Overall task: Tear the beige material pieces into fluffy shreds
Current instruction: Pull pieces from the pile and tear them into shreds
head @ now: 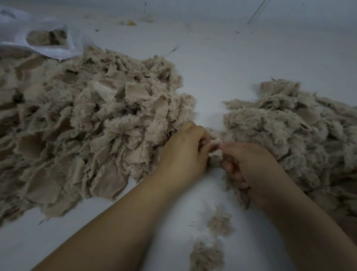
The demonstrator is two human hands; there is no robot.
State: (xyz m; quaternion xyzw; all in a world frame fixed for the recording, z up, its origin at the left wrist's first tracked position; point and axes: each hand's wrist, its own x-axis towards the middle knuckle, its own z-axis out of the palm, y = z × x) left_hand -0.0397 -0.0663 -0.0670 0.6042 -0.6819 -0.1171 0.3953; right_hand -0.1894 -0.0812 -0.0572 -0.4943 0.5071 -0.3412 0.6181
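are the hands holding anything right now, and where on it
Yes: a small beige fluffy piece. The left hand pinches its left end, the right hand its right end, between the two piles.

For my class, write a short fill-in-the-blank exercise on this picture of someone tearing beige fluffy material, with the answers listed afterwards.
1. The left hand and right hand both grip one small ______ piece between them.
2. The larger pile lies on the person's ______ side.
3. Two loose tufts lie on the white surface between the person's ______.
4. The plastic bag at the far left is ______ in colour.

Answers: beige; left; forearms; white
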